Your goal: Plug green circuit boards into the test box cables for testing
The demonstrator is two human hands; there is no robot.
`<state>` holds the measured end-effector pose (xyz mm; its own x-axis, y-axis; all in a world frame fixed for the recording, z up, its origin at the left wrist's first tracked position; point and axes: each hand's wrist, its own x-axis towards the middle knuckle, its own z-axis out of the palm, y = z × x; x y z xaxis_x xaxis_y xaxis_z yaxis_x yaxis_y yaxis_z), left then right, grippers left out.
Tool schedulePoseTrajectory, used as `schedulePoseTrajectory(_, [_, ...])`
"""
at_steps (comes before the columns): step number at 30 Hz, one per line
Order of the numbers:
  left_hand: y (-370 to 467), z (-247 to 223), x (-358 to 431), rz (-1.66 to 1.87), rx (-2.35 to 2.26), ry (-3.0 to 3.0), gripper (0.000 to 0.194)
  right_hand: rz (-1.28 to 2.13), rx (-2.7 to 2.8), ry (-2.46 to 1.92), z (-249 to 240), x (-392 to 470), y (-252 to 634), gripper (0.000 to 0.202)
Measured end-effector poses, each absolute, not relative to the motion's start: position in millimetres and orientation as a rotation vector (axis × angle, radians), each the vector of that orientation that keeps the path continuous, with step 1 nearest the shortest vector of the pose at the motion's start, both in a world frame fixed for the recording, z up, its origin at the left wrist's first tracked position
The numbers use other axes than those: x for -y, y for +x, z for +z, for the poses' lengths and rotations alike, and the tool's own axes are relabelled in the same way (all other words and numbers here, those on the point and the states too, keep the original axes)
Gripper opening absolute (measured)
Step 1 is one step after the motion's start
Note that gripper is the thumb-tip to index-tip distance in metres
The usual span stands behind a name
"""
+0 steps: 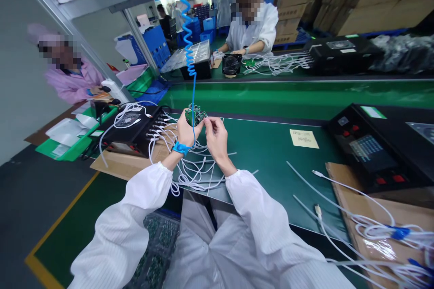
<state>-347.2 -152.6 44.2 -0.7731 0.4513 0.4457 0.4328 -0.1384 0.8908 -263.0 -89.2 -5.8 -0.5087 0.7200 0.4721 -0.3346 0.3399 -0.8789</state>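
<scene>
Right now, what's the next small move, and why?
I'd ease the left hand slightly aside, boards and all, so the blue cord hangs clear: it crosses in front of them, close to where the right hand's fingers are working.

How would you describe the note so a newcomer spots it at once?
On the green worktop, look toward the black device with a screen at right. Just left of it lies a pale yellow, handwritten note; the cables nearby are white.

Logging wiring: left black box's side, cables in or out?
In: white plugs sit in a row along the box's side.
</scene>
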Motion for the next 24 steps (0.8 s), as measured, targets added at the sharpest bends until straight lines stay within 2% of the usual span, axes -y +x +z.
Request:
schedulePoseTrajectory(3, [-346.2, 41.6, 152.6, 2.114, -2.063, 1.086, 0.041, 1.200, 1.543, -0.392, 6.3, 95.7, -257.4, 0.026])
schedulePoseTrajectory(19, [-339.3, 39.4, 155.9, 2.087, -2.172, 1.161, 0.032, 0.978, 1.647, -0.323, 20.7, 96.8, -245.6, 0.014])
schedulePoseTrajectory(24, [-333.5, 43.6, 157.8, 2.069, -2.166, 1.148, 0.037, 1.015, 1.677, -0.321, 20.8, 97.9, -245.8, 0.015])
